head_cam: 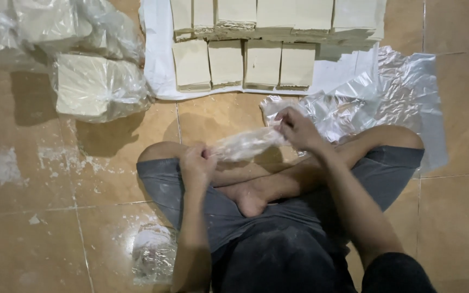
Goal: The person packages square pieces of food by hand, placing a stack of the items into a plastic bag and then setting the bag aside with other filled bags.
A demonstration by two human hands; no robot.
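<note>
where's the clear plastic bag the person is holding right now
In the head view the clear plastic bag is stretched between the left hand and right hand, above the crossed legs, just in front of the stacks of tan sheets.

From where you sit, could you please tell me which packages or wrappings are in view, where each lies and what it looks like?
Clear plastic bag: stretched between left hand and right hand, crumpled, see-through.
Bagged stacks: far left on the floor, pale blocks in clear plastic.
Loose plastic sheets: right of the knees, shiny, wrinkled.
Unwrapped stacks: rows ahead on a white sheet, beige squares.
Crumpled plastic: near the left elbow.
No labels, signs or screens.
</note>
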